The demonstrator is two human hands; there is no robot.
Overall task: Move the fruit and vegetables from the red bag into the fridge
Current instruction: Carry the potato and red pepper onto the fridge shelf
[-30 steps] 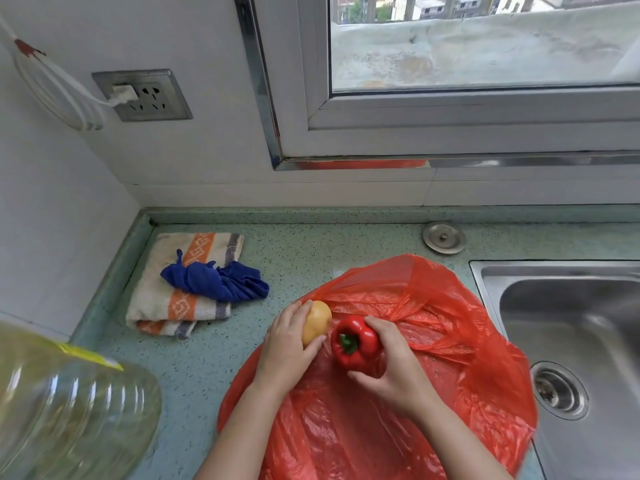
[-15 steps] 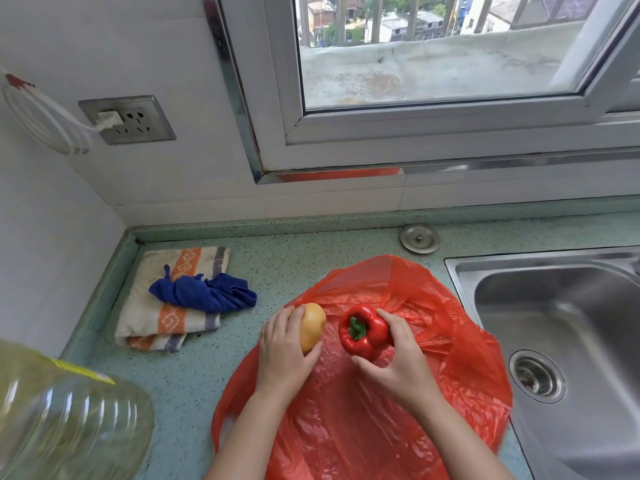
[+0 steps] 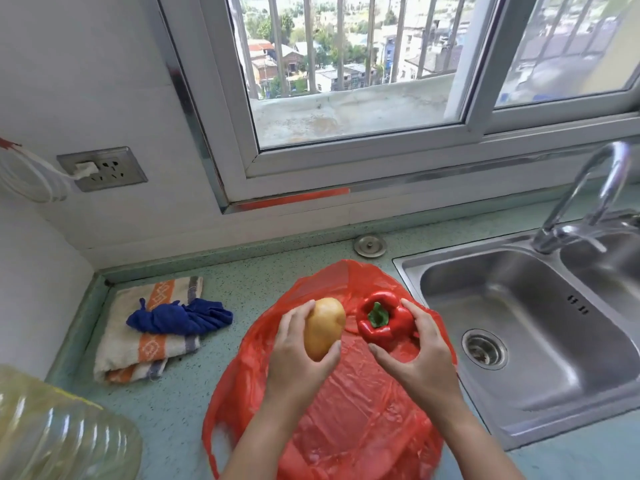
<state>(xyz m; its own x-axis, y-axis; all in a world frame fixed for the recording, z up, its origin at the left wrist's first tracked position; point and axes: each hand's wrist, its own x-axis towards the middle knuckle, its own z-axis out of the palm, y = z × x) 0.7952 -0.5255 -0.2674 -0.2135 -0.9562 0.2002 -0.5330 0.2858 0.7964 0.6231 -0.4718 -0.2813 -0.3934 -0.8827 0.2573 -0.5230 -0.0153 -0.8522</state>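
Head cam: we're looking down at a green speckled counter under a window, sink off to our right.
Left hand: our left hand is wrapped around a potato, fingers and thumb closed on it, held just above the bag.
Right hand: our right hand is cupping a red bell pepper, stem facing up, fingers curled round its far side and thumb underneath. Solid grip, we'd say.
Red bag: the red bag lies pretty flat on the counter under both hands. Can't tell if anything else is tucked inside, but it looks deflated.
Fridge: not in view at all.
Progress: two items are out of the bag and in hand, nothing is in the fridge as far as we can see. So roughly the first half of this trip.
What's left: turn away from the counter, get to the fridge, somehow open the door with both hands full, then check the bag again.
Other stuff: striped towel with a blue cloth on it to our left, well clear.
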